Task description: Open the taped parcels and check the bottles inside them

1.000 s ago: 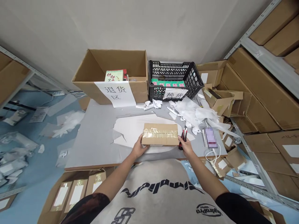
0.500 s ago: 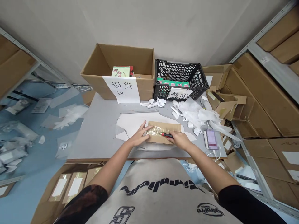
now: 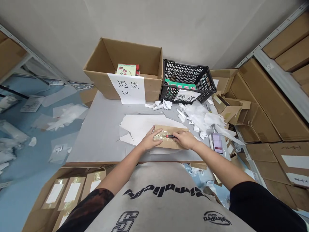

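Note:
A small brown cardboard box (image 3: pixel 169 145) with shiny tape lies on the table in front of me. My left hand (image 3: pixel 151 139) grips its left end, thumb and fingers apart. In my right hand (image 3: pixel 183 138) is a slim red-and-black utility knife (image 3: pixel 171 136), pointing left along the taped top. The knife's thin tip lies close to the tape; I cannot tell how deep it goes. Under the box is a torn white sheet (image 3: pixel 140 124) spread over the grey tabletop.
At the back stand a large labelled carton (image 3: pixel 152 88) with packages inside and a black crate (image 3: pixel 207 87) of green boxes. Torn paper (image 3: pixel 195 112) and a phone (image 3: pixel 217 142) lie right. An open carton of taped boxes (image 3: pixel 36 199) sits below left; shelves (image 3: pixel 272 61) flank me.
My right hand and the knife have shifted slightly right and up along the box. My left hand stays on the box's left end. The whole view has shifted a little.

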Action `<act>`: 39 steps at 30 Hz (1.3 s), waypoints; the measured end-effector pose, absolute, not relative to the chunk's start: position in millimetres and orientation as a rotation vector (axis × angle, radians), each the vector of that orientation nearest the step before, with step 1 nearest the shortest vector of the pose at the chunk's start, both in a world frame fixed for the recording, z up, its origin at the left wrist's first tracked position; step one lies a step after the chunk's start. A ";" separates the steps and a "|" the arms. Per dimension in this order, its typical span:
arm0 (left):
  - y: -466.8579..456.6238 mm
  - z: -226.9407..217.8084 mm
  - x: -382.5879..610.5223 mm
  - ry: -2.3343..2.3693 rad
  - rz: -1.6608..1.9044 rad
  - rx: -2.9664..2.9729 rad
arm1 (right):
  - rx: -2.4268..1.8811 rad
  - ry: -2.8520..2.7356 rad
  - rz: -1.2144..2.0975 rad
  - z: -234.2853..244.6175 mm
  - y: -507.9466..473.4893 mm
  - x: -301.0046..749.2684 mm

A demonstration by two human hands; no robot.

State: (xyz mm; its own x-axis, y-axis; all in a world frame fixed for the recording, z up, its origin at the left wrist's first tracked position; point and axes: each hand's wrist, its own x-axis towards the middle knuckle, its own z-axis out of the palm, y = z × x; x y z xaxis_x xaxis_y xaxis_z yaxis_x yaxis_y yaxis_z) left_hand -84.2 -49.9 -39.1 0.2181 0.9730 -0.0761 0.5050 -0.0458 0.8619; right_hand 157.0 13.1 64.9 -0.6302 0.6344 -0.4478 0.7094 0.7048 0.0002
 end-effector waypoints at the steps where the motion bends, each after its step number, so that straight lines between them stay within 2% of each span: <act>1: -51.7 -38.9 -83.4 1.414 0.727 1.677 | 1.034 2.490 -0.237 65.3 12.6 155.7; 17: -61.5 -47.5 -76.0 1.513 0.824 1.561 | 0.892 2.369 -0.101 79.2 16.9 135.1; 39: -58.2 -52.3 -79.3 1.539 0.798 1.587 | 1.074 2.106 -0.105 111.6 36.6 185.0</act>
